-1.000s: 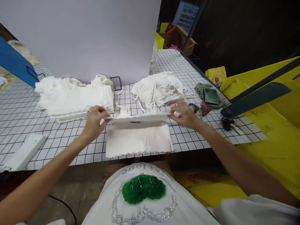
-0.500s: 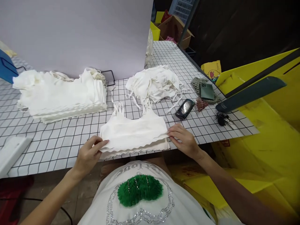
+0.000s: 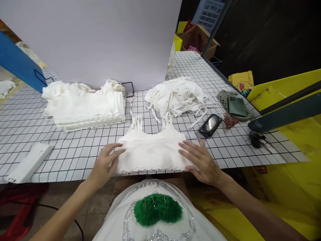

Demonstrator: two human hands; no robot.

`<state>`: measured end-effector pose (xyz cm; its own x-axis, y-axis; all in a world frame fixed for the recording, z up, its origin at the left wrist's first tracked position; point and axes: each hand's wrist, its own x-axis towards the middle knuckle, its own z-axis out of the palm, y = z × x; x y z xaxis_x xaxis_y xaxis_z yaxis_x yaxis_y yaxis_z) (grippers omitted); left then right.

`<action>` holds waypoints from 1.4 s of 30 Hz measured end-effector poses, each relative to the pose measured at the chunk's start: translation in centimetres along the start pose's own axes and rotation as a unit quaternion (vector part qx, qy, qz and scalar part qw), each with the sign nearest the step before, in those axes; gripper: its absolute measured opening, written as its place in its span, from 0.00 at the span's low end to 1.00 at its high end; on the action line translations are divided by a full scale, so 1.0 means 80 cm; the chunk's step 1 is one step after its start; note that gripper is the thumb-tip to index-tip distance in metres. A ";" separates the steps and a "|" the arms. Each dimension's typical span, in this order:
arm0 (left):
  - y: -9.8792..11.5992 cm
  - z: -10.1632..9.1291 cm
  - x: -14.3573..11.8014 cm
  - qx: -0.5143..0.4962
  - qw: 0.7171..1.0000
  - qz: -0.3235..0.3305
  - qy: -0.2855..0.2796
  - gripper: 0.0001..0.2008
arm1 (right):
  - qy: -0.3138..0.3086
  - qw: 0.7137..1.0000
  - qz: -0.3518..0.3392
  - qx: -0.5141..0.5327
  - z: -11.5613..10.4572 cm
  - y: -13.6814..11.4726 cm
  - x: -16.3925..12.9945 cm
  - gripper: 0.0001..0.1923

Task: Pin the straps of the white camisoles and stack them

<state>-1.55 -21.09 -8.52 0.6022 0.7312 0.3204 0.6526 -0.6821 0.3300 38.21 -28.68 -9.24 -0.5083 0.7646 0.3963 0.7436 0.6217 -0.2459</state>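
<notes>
White crop top (image 3: 151, 150), thin straps, scalloped hem; flat on grid table (image 3: 75, 147) nr front edge, straps pointing away.

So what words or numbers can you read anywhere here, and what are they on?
No text can be read with certainty.
Shirt: sparkly letters run along the collar, seen upside down and partly hidden; not readable.
Yellow bag: a red cartoon picture, with no letters clear enough to read.
Yellow box under the table edge: a red mark, too blurred to read.
Green phone and black phone: no visible writing.
</notes>
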 end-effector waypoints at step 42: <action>0.001 -0.057 0.033 0.205 0.978 0.042 0.017 0.10 | 0.021 0.996 0.027 0.082 0.133 0.004 0.273 0.14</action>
<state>-2.01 -19.26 -3.60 0.6498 0.6677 0.3632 0.7358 -0.6724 -0.0803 22.77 -9.97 -10.07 -0.4478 0.7927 0.4136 0.6872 0.6011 -0.4079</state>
